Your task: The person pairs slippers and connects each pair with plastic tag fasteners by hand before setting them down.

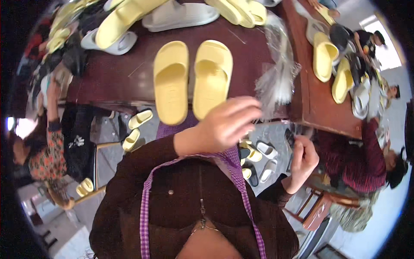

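Observation:
A pair of yellow slide slippers lies side by side at the near edge of the dark red table, toes pointing away: the left slipper (171,82) and the right slipper (212,77). My left hand (226,125) is in front of the right slipper's heel, reaching rightward. Its fingers are loosely stretched, slightly blurred, with nothing visible in them. To the right and lower, off the table's edge, my right hand (304,162) has its fingers curled closed. Whatever it may hold is too blurred to make out. Beyond the hands lies a bundle of clear plastic bags (278,82).
Yellow and grey slippers (181,16) line the table's far side. On the right, a brown table (330,112) bears more slippers. Loose slippers (267,149) lie on the floor below. Co-workers sit at left (47,159) and right (362,164).

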The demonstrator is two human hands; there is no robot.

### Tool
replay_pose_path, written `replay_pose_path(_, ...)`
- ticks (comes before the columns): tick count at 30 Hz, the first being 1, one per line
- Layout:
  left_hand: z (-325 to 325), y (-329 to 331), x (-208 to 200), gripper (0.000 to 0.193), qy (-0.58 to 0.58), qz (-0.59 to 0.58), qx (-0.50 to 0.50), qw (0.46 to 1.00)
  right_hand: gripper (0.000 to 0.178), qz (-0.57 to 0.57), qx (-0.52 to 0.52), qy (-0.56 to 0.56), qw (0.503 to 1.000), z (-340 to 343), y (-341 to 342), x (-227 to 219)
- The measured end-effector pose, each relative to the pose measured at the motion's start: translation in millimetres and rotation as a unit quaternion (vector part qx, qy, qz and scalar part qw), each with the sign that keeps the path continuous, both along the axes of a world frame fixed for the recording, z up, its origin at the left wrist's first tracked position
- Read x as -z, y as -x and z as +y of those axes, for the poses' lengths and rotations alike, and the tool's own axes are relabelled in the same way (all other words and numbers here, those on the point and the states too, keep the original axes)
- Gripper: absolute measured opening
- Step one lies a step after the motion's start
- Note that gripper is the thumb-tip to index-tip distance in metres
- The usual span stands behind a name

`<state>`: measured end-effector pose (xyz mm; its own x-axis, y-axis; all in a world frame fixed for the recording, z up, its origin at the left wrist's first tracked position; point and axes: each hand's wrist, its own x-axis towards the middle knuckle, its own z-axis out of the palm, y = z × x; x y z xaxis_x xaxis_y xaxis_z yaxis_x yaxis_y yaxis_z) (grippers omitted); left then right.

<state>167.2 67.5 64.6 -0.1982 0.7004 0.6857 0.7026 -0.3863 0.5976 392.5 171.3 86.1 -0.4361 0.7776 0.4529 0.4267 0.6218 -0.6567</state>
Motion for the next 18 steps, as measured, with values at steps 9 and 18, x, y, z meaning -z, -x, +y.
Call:
replay_pose_path(9,-28,5,-9,0.024,0.037,-0.082,0.136,0.987,0.013,0.008,-0.263,-0.079,0.962,-4,50,-34)
replay_pose_path(18,-105,33,-16,0.022,0.003,0.077,-0.113,0.991,0.030,-0.075,-0.410,-0.266,0.869,-12,143,-27)
